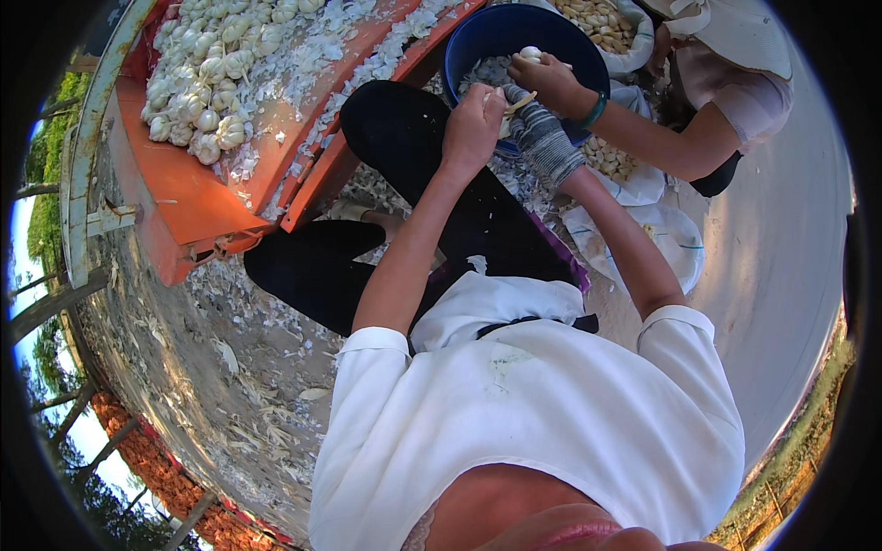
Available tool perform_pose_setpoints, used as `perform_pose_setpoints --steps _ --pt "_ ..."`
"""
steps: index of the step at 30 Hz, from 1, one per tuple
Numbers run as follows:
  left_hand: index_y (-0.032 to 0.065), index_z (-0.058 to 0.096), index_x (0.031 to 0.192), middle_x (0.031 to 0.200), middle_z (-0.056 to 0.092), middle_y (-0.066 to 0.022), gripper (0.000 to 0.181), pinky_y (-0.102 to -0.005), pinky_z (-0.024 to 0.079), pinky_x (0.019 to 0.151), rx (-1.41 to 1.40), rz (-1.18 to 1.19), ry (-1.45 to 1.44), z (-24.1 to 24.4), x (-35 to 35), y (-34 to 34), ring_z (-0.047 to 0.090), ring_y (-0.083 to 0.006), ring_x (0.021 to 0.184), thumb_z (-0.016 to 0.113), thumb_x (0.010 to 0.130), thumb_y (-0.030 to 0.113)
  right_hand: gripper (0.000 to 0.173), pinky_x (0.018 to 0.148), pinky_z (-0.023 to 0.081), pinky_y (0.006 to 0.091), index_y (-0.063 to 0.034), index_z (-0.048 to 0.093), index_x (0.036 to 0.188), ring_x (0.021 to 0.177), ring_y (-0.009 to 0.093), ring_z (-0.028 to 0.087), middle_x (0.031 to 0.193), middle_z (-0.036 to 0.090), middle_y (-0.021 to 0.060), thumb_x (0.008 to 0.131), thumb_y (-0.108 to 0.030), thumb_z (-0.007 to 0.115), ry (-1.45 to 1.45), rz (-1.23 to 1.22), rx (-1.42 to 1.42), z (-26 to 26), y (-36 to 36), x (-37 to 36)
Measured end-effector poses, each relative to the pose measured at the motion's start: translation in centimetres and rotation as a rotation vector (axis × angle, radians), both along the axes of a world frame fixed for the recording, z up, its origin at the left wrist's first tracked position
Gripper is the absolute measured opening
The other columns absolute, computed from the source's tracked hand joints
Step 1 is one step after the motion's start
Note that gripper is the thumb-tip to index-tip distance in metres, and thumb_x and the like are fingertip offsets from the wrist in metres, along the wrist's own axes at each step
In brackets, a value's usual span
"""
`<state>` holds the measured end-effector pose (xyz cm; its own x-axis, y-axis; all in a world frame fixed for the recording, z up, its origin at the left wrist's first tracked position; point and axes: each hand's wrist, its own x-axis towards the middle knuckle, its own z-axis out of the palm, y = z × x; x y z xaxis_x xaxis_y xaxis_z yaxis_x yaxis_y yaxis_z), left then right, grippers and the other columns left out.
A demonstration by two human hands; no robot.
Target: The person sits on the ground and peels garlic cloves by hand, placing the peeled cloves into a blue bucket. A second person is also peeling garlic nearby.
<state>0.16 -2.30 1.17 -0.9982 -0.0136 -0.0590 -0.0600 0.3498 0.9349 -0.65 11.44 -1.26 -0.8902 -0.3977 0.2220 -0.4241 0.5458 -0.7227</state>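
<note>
Over the near rim of a dark blue bucket (599,58), my two hands are close together. My left hand (474,126) is bare, its fingers closed on a small pale piece of garlic (488,99) that they mostly hide. My right hand (539,131) wears a grey striped knit glove and almost touches the left. A tan dry stem (521,103) lies across the front of the glove; whether the gloved fingers grip anything cannot be seen. Inside the bucket are papery garlic skins (490,71).
A co-worker's hand (551,81) with a green bracelet holds a white garlic bulb (530,54) over the bucket. Whole bulbs (207,89) are heaped on an orange metal bed (275,158) at left. White sacks (641,41) of cloves stand at right. Skins litter the ground.
</note>
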Motion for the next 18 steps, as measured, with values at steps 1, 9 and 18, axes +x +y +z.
perform_pose_setpoints --steps 1,9,18 --pt "0.0009 0.053 0.092 0.071 0.055 -0.0124 0.032 -0.0339 0.041 0.059 0.016 0.000 0.028 -0.2 -0.1 0.1 0.054 -0.0247 0.065 0.041 0.090 0.030 0.032 0.079 0.044 0.0351 0.0006 0.052 0.108 0.088 0.033 0.055 0.096 0.057 0.0199 0.079 -0.013 0.056 0.027 0.003 0.028 0.4 0.0 0.0" --pt "0.0051 0.051 0.095 0.071 0.057 -0.0050 0.037 -0.0210 0.046 0.046 0.594 -0.056 -0.189 1.2 0.0 -0.3 0.056 -0.0102 0.052 0.036 0.092 0.039 0.034 0.082 0.044 0.0278 -0.0030 0.052 0.114 0.093 0.017 0.056 0.103 0.058 0.0105 0.080 0.002 0.048 -0.615 -0.207 -0.770 1.2 1.1 0.9" --pt "0.0029 0.053 0.091 0.086 0.059 -0.0116 0.028 -0.0328 0.053 0.054 0.908 -0.145 -0.477 1.0 -0.2 -0.8 0.062 -0.0212 0.066 0.055 0.085 0.030 0.036 0.086 0.043 0.0256 -0.0035 0.051 0.114 0.099 0.013 0.052 0.107 0.055 0.0044 0.079 -0.002 0.060 -0.402 -0.151 -0.431 4.4 3.6 0.4"
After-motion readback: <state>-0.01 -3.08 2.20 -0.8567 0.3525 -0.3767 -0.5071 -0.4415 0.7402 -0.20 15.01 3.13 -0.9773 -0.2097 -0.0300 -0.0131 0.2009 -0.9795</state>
